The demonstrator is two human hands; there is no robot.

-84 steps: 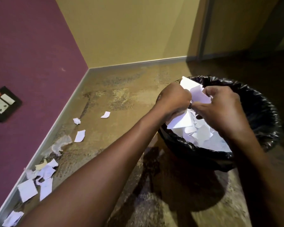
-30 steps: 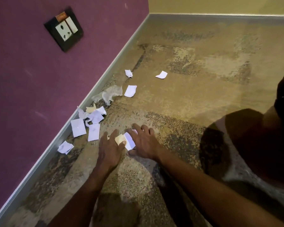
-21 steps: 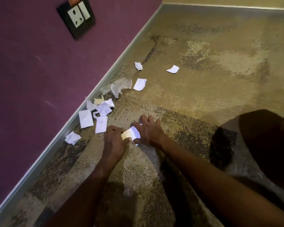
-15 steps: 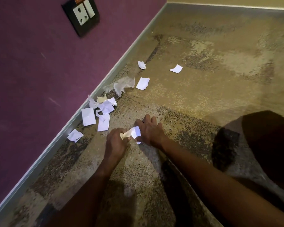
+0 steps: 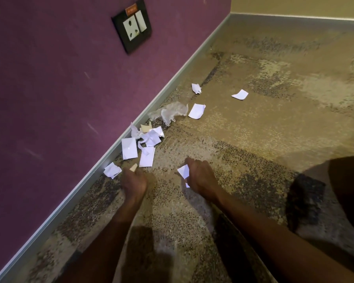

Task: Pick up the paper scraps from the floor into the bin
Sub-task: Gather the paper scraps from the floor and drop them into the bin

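1. The wall socket (image 5: 131, 30) sits on the left wall, well above the skirting board (image 5: 114, 154) that runs along the floor (image 5: 274, 139).
2. A cluster of paper scraps (image 5: 140, 145) lies on the floor against the skirting board, below and to the right of the wall socket.
3. A crumpled plastic piece (image 5: 170, 112) lies just beyond the cluster, farther along the skirting board.
4. Three separate scraps (image 5: 196, 111) lie beyond it, one (image 5: 240, 94) well out from the skirting board.
5. The left hand (image 5: 134, 180) is just short of the cluster; the right hand (image 5: 199, 176) is to its right, apart from it.
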